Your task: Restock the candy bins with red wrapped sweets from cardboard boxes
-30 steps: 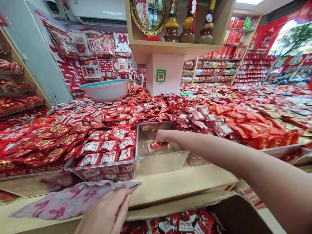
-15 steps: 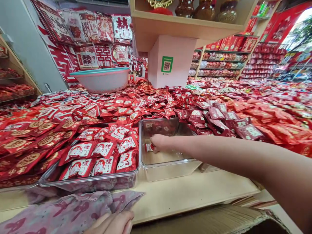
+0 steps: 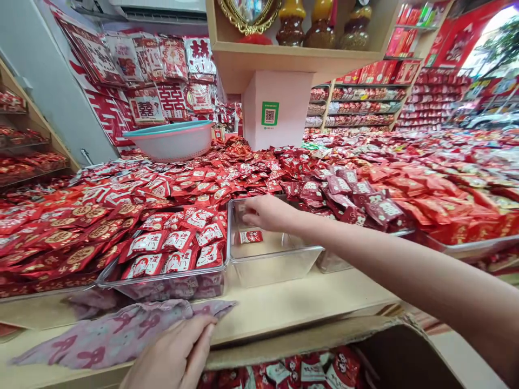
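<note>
My right hand is inside the upper part of a clear plastic bin, its fingers bent and apart from the packet below. One small red wrapped packet lies flat on the bin's floor, just under the fingertips. My left hand lies with fingers stretched out at the counter's front edge, touching or just beside a pinkish-grey patterned cloth; nothing shows in it. A cardboard box below holds several red and white packets.
Left of the bin stands a clear tray full of red packets. Heaps of red packets spread behind it, with maroon packets to the right. A white and turquoise basin sits behind. A pillar carries an overhanging shelf.
My right hand has let go of the small red packet and risen slightly away from it. My view has tilted and moved, showing the packets inside the cardboard box.
</note>
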`<state>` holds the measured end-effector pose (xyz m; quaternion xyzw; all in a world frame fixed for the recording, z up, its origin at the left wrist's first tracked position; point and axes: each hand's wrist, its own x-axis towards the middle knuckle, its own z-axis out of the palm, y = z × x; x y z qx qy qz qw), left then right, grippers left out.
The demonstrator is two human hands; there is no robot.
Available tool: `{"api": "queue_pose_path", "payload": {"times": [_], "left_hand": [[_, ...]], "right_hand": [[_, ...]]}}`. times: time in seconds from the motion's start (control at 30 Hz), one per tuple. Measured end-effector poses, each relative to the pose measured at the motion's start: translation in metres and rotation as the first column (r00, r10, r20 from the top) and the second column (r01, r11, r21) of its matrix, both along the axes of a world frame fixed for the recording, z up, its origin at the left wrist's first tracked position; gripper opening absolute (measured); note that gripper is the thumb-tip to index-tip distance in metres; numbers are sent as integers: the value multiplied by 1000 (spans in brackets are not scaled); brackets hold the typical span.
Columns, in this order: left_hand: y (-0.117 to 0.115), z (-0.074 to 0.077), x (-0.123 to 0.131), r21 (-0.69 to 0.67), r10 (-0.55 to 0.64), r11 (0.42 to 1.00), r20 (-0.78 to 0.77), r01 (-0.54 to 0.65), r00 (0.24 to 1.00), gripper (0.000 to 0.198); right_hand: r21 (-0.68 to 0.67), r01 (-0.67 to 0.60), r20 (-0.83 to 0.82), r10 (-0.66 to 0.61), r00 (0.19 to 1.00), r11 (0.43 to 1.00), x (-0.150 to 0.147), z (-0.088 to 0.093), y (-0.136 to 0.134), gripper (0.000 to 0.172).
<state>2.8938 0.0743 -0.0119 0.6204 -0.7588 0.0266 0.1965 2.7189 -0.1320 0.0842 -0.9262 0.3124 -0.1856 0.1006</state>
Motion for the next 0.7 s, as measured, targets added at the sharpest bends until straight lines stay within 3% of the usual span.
{"api": "queue_pose_path", "payload": {"times": [0.07, 0.1, 0.17, 0.2, 0.27, 0.37, 0.43, 0.53, 0.6, 0.7], "left_hand": [[1, 3, -3, 66, 34, 997, -4, -34, 999, 25], [1, 5, -5, 93, 48, 995, -4, -48, 999, 27], [1, 8, -9, 142, 66, 988, 9, -66, 998, 32], [0, 8, -10, 161, 79, 984, 18, -81, 997, 34], [0, 7, -13, 172, 106, 979, 21, -108, 994, 36], [0, 2, -15, 89, 89, 992, 23, -91, 996, 36], [1, 1, -15, 6, 38, 999, 33, -38, 999, 34], [2, 2, -14, -99, -51, 994, 55, 56, 997, 28], [5, 5, -17, -173, -111, 978, 44, 117, 993, 22], [14, 12, -34, -267, -162, 956, -132, 123, 978, 17]], "right_hand": [[-40, -148, 130, 152, 980, 988, -30, 7, 53, 16], [-22, -244, 151, 244, 958, 970, -45, 2, 81, 19], [95, -479, 34, 478, 878, 873, -74, -22, 130, 22], [139, -540, -41, 550, 834, 830, -86, -40, 149, 22], [250, -500, -208, 551, 808, 829, -103, -80, 172, 18], [344, -233, -392, 365, 844, 909, -112, -131, 175, 17], [349, -143, -394, 283, 875, 926, -109, -150, 168, 17], [338, -214, -378, 340, 861, 916, -102, -163, 163, 28], [323, -273, -415, 394, 820, 906, -99, -166, 165, 23], [358, -279, -345, 404, 848, 891, -101, -160, 170, 14]]}}
